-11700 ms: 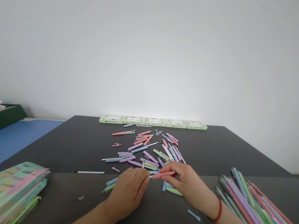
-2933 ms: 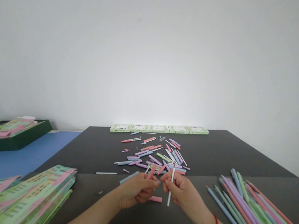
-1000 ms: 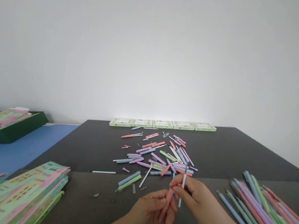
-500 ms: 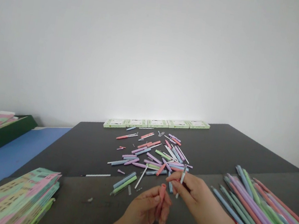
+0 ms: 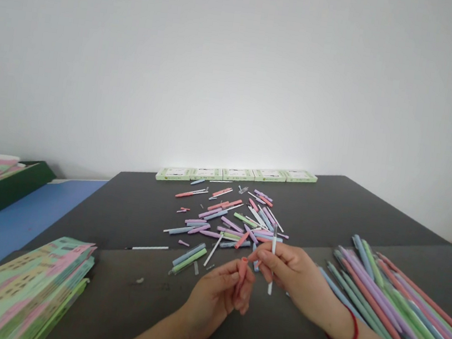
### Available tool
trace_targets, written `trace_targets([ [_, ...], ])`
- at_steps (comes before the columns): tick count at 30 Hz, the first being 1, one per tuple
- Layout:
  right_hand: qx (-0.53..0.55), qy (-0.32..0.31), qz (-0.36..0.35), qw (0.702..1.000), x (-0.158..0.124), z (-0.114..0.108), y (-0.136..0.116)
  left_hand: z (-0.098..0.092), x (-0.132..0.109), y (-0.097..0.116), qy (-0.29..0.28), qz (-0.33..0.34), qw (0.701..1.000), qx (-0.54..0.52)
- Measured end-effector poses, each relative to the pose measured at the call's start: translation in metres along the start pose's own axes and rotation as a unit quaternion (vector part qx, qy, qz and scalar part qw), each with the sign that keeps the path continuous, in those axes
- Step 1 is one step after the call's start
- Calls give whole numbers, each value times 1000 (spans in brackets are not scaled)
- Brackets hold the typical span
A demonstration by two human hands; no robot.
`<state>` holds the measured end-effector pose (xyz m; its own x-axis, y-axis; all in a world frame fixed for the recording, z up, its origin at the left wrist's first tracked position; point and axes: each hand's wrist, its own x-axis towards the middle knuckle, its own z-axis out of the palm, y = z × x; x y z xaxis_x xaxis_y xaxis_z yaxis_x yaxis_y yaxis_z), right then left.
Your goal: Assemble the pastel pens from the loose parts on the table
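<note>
My left hand (image 5: pixel 220 294) is closed around a short pink pen barrel (image 5: pixel 241 275), held upright at the fingertips. Just right of it, my right hand (image 5: pixel 290 268) pinches a thin white pen refill (image 5: pixel 272 261), also nearly upright, a few centimetres from the barrel's top. Both hands hover over the near part of the dark table (image 5: pixel 139 213). Behind them lies a scatter of loose pen parts (image 5: pixel 229 220) in pink, purple, blue, green and white.
A heap of long pastel pens (image 5: pixel 396 300) lies at the right. A stack of green and pink cards (image 5: pixel 20 286) sits at the near left. Several flat green boxes (image 5: pixel 236 174) line the far edge. A dark green tray (image 5: pixel 0 185) rests on a blue surface at left.
Both hands have risen slightly and stayed close together; the refill in my right hand is now upright beside the pink barrel. The view shifted a little.
</note>
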<state>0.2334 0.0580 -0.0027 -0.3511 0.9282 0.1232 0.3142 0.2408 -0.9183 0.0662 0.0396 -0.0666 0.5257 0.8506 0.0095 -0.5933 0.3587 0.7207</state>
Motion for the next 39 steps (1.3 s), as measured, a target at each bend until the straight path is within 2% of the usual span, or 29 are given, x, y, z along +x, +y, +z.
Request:
trace_targets([
  [4,66,-43,45,996,1,7,12,2,0,1,17,-5,1000,-26],
  [8,144,-69,102,982,0,17,22,0,1,-3,38,3,999,7],
  [14,182,-59,140,971,0,27,30,-1,3,-7,74,-12,996,46],
  [18,134,-44,125,982,1,26,28,-2,4,-7,76,-7,994,76],
  [21,94,-28,60,993,0,22,24,-1,1,-6,67,12,990,123],
  [23,67,-23,10,997,-1,18,20,3,-4,-4,62,40,974,215],
  [25,40,-33,-16,999,-5,16,16,8,-11,-1,64,82,927,359],
  [27,7,-49,-26,998,-10,15,10,12,-17,1,71,118,882,452],
  [31,-51,-70,-53,995,-19,12,0,12,-26,-1,77,184,853,482],
  [35,-40,-98,-69,992,-20,6,-3,5,-28,-5,90,268,816,504],
  [39,-89,-108,-93,986,-18,1,-4,2,-25,-5,70,282,799,527],
])
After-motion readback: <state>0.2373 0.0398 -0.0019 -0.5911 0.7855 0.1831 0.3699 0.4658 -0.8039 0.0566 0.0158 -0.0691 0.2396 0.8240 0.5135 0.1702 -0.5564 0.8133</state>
